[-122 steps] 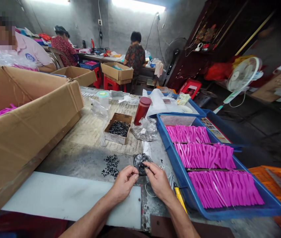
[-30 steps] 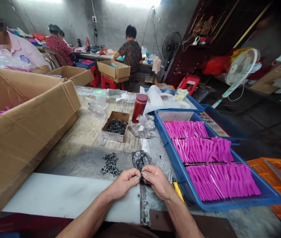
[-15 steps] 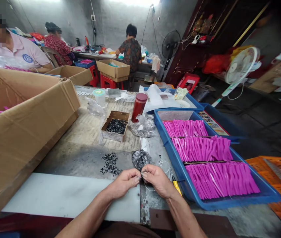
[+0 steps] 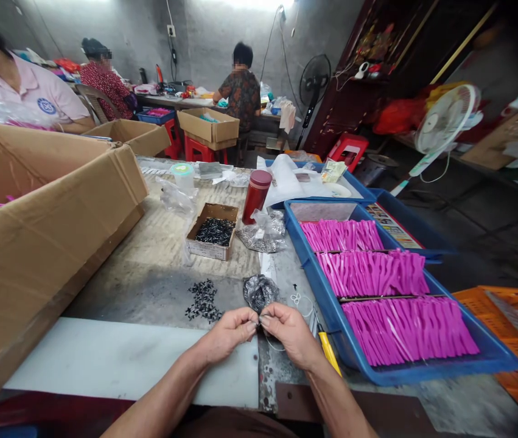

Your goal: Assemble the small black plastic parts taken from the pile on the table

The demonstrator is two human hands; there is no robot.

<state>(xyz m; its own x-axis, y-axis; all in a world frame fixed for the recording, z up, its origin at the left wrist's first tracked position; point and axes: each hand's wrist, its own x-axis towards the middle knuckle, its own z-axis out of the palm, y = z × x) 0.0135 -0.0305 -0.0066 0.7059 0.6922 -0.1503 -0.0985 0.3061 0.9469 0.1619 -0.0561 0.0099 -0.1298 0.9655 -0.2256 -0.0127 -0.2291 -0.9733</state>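
Observation:
My left hand [image 4: 231, 333] and my right hand [image 4: 288, 331] meet fingertip to fingertip over the table edge, both pinched closed. Whatever sits between the fingertips is too small to make out. Just beyond them lies a crumpled clear plastic bag [image 4: 261, 291] with dark contents. A loose pile of small black pieces [image 4: 204, 301] is spread to the left of my hands. Right of my right hand are a yellow-handled tool [image 4: 329, 353] and a thin white cord [image 4: 302, 301] in loops. Beneath my left forearm lies a pale flat sheet [image 4: 117, 359].
A blue tray [image 4: 302, 255] of purple strips [image 4: 405, 328] stands at right. Ahead are a small carton [image 4: 208, 250] of black pieces, a dark red canister [image 4: 256, 198] and a plastic bag [image 4: 263, 234]. A large cardboard box [image 4: 58, 243] blocks the left. Several people sit beyond the table.
My joined hands have shifted very slightly left, still pinched together. More of the yellow handle shows. The person at far left has moved a little; the things on the table stay put.

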